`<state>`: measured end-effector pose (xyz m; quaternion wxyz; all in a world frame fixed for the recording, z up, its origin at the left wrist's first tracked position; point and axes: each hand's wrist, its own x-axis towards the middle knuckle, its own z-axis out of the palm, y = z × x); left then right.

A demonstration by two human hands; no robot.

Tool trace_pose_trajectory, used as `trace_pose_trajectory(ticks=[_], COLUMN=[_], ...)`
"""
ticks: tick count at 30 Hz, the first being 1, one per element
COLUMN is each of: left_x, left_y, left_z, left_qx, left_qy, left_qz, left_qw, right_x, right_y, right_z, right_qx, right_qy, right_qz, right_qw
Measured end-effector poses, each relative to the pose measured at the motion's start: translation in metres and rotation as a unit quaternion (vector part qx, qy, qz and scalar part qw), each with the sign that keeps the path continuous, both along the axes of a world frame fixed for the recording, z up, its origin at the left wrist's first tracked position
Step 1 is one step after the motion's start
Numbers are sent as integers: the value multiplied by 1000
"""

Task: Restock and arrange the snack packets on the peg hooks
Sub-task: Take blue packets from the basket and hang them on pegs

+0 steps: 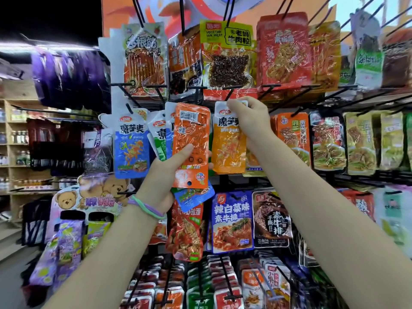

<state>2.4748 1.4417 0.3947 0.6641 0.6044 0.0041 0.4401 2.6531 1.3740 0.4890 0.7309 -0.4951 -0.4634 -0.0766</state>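
Note:
My left hand grips a small stack of snack packets: an orange packet on top, turned upside down with its back and barcode facing me, and a blue one peeking out below. My right hand pinches the white top of a yellow-orange packet at the tip of a black peg hook in the middle row. Left of it hang a blue packet and green-and-white packets on neighbouring hooks.
The rack is packed with hanging snack packets above, below and to the right, such as a blue-labelled packet and a dark one. A bear-printed display stands lower left. Wooden shelves lie far left.

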Motion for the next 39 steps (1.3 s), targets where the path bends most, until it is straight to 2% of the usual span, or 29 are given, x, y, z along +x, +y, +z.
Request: trace_pose_trajectory(ticks=[6,9,14,18,20,22,24,25,27,29,30,32,35,37,39], left_x=[-3,-3,-4,-3,-3,-3,-3,-3,-2,1,3,7,11,13,17], left_y=[-4,-4,-5,-6,-6,-4,-1,1,0,-3,-6,-9,-9,-9,-13], left_z=[-1,-1,0,1,0,-2,-2,-2,-1,1,1,2,3,4,7], left_qx=[-10,-6,4,-2,-5,2,17,26,47,73,84,89,72,52,29], left_qy=[-4,-3,-2,-4,-5,-9,-15,-17,-9,19,30,28,-13,-12,3], left_qz=[-5,-4,-4,6,16,26,39,42,43,45,47,50,53,56,61], left_qw=[1000,1000,1000,1000,1000,1000,999,999,998,996,995,994,996,997,998], right_x=[0,2,7,4,5,2,-4,-10,-25,-36,-36,-32,-20,-15,-11], right_y=[0,1,2,-2,-3,-9,-20,-28,-46,-61,-64,-69,-82,-91,-96], right_z=[-5,-5,-1,-1,-7,-18,-32,-39,-50,-56,-57,-57,-59,-62,-67], right_qx=[28,33,-17,-56,-75,-96,-54,-16,9,-47,-76,-84,29,103,123], right_qy=[-63,-31,55,78,37,-54,-129,-144,-121,-91,-90,-88,-21,5,-62], right_qz=[-41,-3,56,43,1,-99,-189,-185,-68,57,82,80,84,104,36], right_qw=[997,999,997,994,996,989,972,972,990,993,990,989,996,989,990])
